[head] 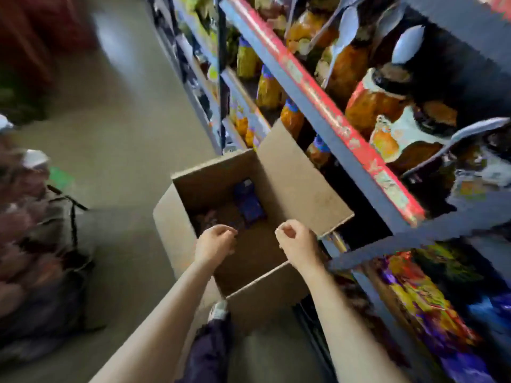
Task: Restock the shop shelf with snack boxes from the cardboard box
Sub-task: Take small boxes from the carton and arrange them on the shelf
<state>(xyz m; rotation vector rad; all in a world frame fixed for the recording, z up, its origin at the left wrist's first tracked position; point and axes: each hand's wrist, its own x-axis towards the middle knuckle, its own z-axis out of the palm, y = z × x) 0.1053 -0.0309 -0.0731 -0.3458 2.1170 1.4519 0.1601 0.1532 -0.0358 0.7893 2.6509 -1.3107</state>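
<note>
An open cardboard box (290, 183) stands on the floor against the shop shelf (326, 120). Inside it lie a blue snack box (249, 201) and darker packs that are too blurred to make out. My left hand (215, 243) hovers over the box's near left part with its fingers loosely curled and nothing in them. My right hand (297, 241) hangs over the box's right side near the raised flap, fingers also loosely curled and holding nothing.
The shelf runs along the right, with bowl-shaped snack packs (387, 106) above and colourful bags (420, 299) below. Bagged goods (30, 244) pile up at the left. My foot (218, 310) stands beside the box. Bare floor (124, 120) stretches ahead.
</note>
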